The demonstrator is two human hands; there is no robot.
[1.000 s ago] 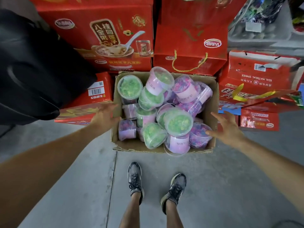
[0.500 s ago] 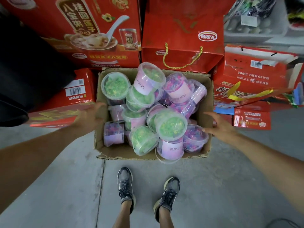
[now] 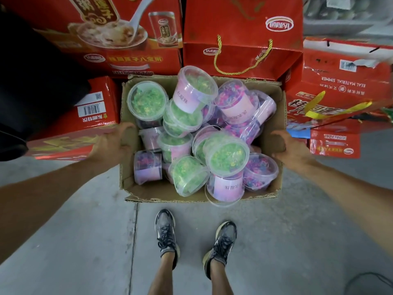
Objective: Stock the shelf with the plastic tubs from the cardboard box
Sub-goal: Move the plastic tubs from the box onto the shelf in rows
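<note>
An open cardboard box [image 3: 148, 191] sits on the concrete floor in front of my feet. It is heaped with several clear plastic tubs with pink labels, some filled with green pieces [image 3: 226, 155], some with purple and pink pieces [image 3: 260, 172]. My left hand [image 3: 112, 143] grips the box's left wall, fingers curled over its rim. My right hand [image 3: 292, 149] grips the right wall the same way. No shelf is in view.
Red gift cartons [image 3: 242, 37] are stacked behind the box and on both sides [image 3: 336, 90]. A large black object [image 3: 32, 81] fills the left edge. My two shoes [image 3: 167, 235] stand just in front of the box. A cable lies at bottom right [image 3: 370, 277].
Both hands moved inward from hovering beside the box and now clasp its left and right walls. The camera has come closer to the box.
</note>
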